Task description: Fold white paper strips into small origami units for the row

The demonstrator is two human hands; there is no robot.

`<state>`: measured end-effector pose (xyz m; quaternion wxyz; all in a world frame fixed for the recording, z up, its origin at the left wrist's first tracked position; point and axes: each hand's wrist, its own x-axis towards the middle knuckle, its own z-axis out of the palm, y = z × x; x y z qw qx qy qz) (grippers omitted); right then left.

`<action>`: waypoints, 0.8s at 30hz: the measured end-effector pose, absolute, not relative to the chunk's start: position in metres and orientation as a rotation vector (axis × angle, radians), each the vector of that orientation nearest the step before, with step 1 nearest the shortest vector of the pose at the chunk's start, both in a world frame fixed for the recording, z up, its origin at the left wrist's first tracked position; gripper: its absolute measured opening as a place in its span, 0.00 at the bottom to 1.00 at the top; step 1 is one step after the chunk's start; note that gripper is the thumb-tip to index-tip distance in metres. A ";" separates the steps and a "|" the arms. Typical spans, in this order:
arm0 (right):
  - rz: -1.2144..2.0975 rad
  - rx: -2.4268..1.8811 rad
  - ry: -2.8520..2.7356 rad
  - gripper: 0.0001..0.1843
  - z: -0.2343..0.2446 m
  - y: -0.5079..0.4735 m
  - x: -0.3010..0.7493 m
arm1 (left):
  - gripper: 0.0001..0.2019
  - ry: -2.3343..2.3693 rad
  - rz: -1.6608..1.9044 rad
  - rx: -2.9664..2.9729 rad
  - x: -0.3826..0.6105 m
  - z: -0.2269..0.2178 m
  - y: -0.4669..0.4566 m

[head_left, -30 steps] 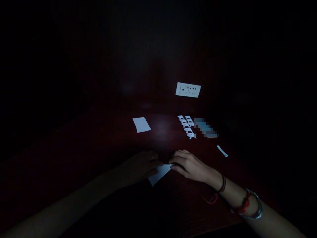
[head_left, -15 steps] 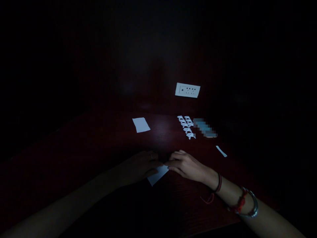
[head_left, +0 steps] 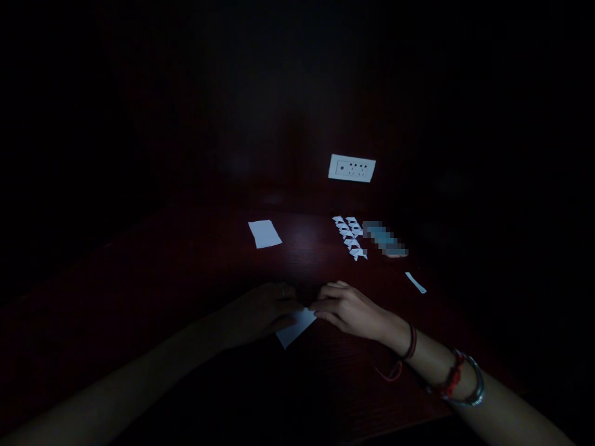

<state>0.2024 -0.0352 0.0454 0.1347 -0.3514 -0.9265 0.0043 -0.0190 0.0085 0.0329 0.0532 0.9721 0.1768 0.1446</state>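
Observation:
A white sheet of paper lies on the dark red table, close to me and turned at an angle. My left hand, in shadow with a ring on one finger, has its fingers closed on the paper's upper left side. At the upper right corner, my right hand pinches the paper between thumb and curled fingers. The two hands nearly meet along the paper's far edge. Bracelets circle my right wrist and forearm. Part of the paper is hidden under the fingers.
Further back lies a small stack of white paper. Rows of small folded paper pieces sit at the right, beside a blurred-out phone. A narrow paper strip rests nearer the right side. A white socket panel is on the back wall.
Both hands stay almost in place on the paper, with only a slight shift of the left fingers along its far edge. Everything else is as before.

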 end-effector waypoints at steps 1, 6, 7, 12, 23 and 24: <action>0.017 -1.015 -2.687 0.11 0.046 -0.035 0.202 | 0.10 0.535 0.452 2.949 -0.019 0.033 0.008; 0.032 -0.988 -2.686 0.11 0.045 -0.035 0.203 | 0.10 0.504 0.521 2.934 -0.020 0.034 0.008; 0.034 -0.984 -2.683 0.11 0.045 -0.035 0.203 | 0.10 0.504 0.517 2.938 -0.021 0.033 0.008; 0.036 -0.995 -2.672 0.10 0.045 -0.035 0.204 | 0.09 0.501 0.520 2.956 -0.020 0.030 0.011; -0.008 -1.024 -2.678 0.10 0.046 -0.034 0.205 | 0.08 0.470 0.543 2.946 -0.021 0.028 0.011; -0.003 -1.028 -2.676 0.10 0.046 -0.034 0.205 | 0.08 0.471 0.542 2.945 -0.021 0.027 0.011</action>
